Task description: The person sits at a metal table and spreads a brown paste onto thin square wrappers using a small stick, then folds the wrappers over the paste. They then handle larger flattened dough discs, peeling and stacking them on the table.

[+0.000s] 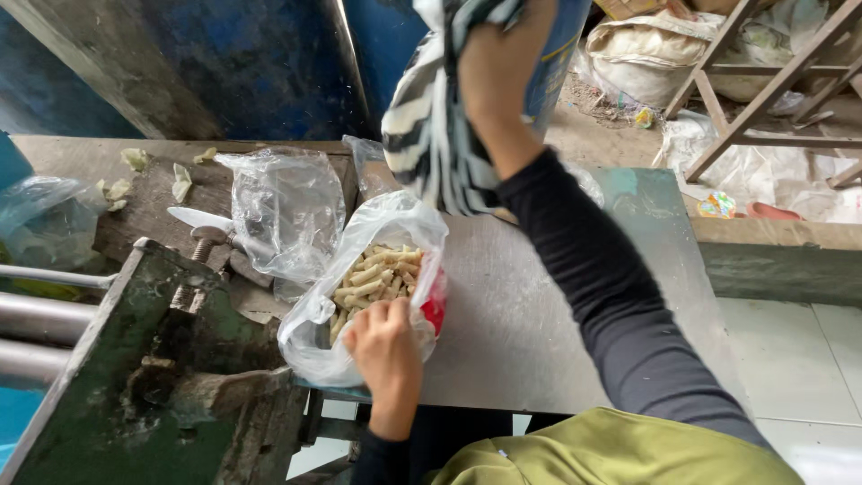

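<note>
Metal table (pixel 539 332) — clear bag (pixel 359 269) bulging with pale sticks (pixel 377 274).

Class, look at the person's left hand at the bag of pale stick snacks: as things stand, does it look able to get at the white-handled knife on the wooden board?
Probably yes. The left hand rests on the clear plastic snack bag; the white-handled knife lies uncovered nearby, with only a crumpled empty plastic bag beside it.

The person wears a long black sleeve (pixel 611 296) on each arm and an olive-green garment (pixel 620 454) below.
</note>
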